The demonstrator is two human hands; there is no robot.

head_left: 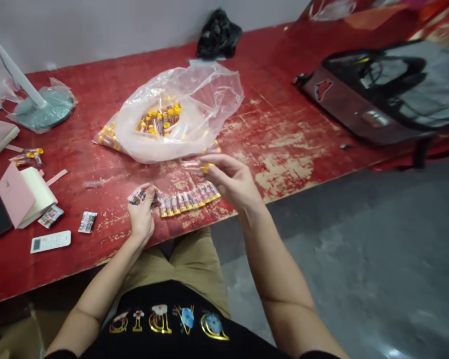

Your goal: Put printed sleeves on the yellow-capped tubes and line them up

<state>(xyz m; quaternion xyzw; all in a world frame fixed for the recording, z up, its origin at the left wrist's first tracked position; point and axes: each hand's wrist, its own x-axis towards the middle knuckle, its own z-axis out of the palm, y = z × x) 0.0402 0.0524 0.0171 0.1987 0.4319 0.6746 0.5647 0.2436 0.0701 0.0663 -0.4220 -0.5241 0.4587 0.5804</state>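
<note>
My right hand (pixel 232 180) is raised over the table and pinches a small clear tube with a yellow cap (pixel 195 165) between thumb and fingers. Below it, a row of similar yellow-ended tubes (pixel 187 200) lies side by side near the table's front edge. My left hand (pixel 142 212) is closed on a small printed packet (pixel 137 196) at the left end of that row; its exact contents are unclear. Behind both hands, a large clear plastic bag (pixel 213 94) lies with its mouth open, and many yellow-capped tubes (pixel 159 119) show inside.
On the left are two printed packets (pixel 87 222), a white remote control (pixel 51 242), an open pink notebook (pixel 18 199), several loose tubes (pixel 30 157) and a stand's wrapped round base (pixel 47 109). A black bag (pixel 219 35) sits by the wall, a dark backpack (pixel 359 104) on the right.
</note>
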